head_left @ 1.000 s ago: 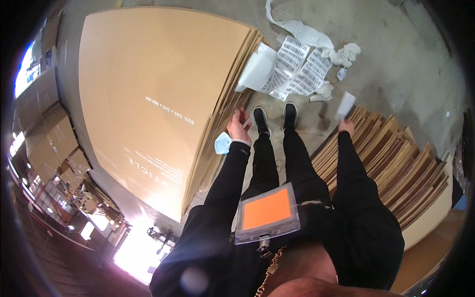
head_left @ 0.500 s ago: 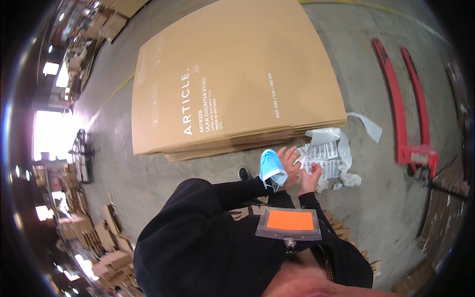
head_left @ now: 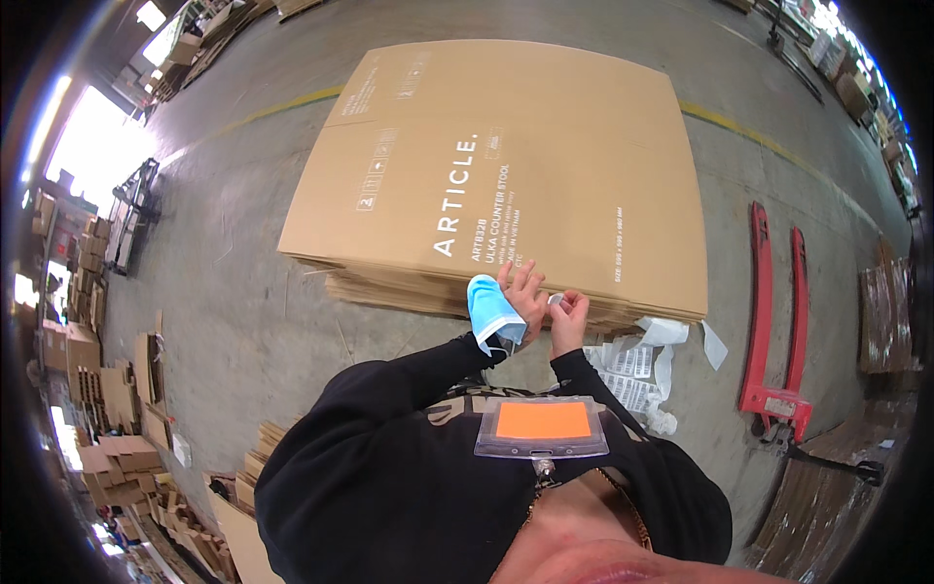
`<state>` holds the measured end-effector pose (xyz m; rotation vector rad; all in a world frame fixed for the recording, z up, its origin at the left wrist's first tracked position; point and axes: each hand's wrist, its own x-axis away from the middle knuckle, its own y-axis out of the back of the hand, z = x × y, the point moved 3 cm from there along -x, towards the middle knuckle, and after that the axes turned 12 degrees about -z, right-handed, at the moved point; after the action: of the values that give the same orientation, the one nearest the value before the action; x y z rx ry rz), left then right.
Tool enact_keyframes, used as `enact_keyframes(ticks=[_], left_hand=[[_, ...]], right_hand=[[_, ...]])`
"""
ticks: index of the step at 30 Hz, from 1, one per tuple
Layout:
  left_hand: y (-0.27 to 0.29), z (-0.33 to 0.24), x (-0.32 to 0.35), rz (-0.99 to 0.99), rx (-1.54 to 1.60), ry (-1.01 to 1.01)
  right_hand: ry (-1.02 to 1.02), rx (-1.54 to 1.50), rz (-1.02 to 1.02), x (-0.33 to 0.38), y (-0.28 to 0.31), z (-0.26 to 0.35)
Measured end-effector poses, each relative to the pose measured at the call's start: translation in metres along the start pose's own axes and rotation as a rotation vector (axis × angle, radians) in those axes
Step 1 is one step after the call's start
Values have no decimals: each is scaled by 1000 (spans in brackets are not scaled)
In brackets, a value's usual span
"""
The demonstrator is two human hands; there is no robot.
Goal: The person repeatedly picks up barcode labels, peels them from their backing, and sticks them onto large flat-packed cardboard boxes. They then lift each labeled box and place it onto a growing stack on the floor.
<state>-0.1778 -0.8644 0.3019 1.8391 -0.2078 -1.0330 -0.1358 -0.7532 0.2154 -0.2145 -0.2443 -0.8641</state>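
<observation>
Nearest the camera, a clear plastic badge holder with an orange card [head_left: 542, 425] is seen hanging against the black sweater. Just beyond it, both hands have been brought together in front of the chest, where a second ago they were held apart and low, one at each side of the legs. The left hand [head_left: 520, 294] is closed around a light blue face mask [head_left: 492, 311], which droops over the wrist. The right hand [head_left: 567, 313] is pinched on a small pale piece [head_left: 554, 301], too small to be identified; the two sets of fingertips are almost touching. From this it may be judged that something small is being peeled or passed between the hands rather than applied yet.

Beside the right forearm, crumpled white sheets of label backing [head_left: 637, 365] are scattered on the grey concrete floor [head_left: 243, 311]. Directly past the hands, a tall stack of flattened brown cardboard cartons [head_left: 506, 165] has been turned to face; earlier it lay off to the left. Further right, a red pallet jack [head_left: 773, 321] is parked, with more cardboard stacks [head_left: 880, 307] at the rim.
</observation>
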Motion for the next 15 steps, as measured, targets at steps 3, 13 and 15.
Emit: enact_keyframes(ticks=[3,13,15], left_hand=[[35,43,3,-13,-64,-5],[108,162,7,-228,-153,296],[112,197,7,-302,142,498]], right_hand=[[26,19,55,20,-50,4],[4,-143,174,41,-120,53],[-94,-148,114,29,-126,52]])
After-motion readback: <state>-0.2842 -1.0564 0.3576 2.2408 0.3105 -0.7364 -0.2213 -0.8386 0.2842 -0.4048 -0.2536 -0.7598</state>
